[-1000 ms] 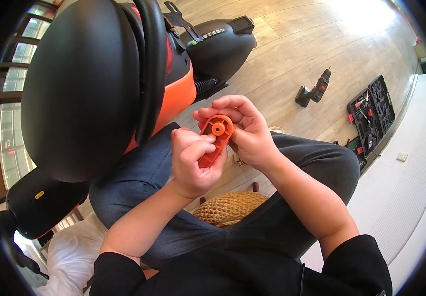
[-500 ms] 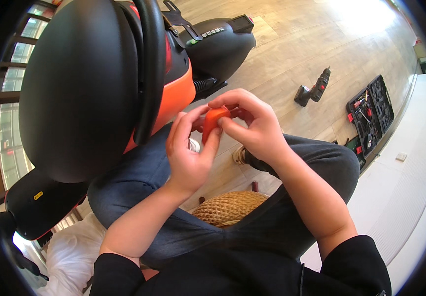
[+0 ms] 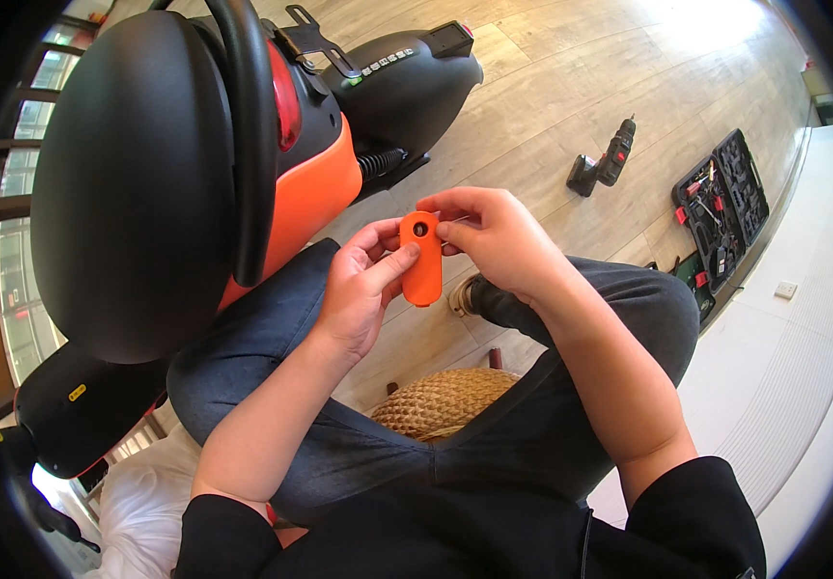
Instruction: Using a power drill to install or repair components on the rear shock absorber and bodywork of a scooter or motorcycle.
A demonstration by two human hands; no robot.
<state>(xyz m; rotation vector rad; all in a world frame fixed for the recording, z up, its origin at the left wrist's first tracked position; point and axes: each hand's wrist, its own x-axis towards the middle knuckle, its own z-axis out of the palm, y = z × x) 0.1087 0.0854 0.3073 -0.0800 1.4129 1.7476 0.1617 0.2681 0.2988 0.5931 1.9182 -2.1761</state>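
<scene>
A flat, oblong orange plastic cover (image 3: 423,280) with rounded ends and a dark round hole near its top is held upright over my lap. My left hand (image 3: 357,289) grips it from the left side, the thumb lying across its face just under the hole. On the upper right edge, my right hand (image 3: 503,239) pinches it between thumb and fingers. Some fingertips behind the cover are hidden. Close by on the left stands an electric scooter with a black seat (image 3: 127,193) and an orange side panel (image 3: 315,193).
A cordless drill (image 3: 605,159) stands on the wood floor (image 3: 523,106). Farther right lies an opened black tool case (image 3: 725,207) with hand tools. Between my knees is a woven stool seat (image 3: 445,400). A white plastic bag (image 3: 146,502) sits at lower left.
The orange cover has turned from a tilted, edge-on position to show its broad face and hole. My left thumb now lies on that face. The whole view has shifted slightly.
</scene>
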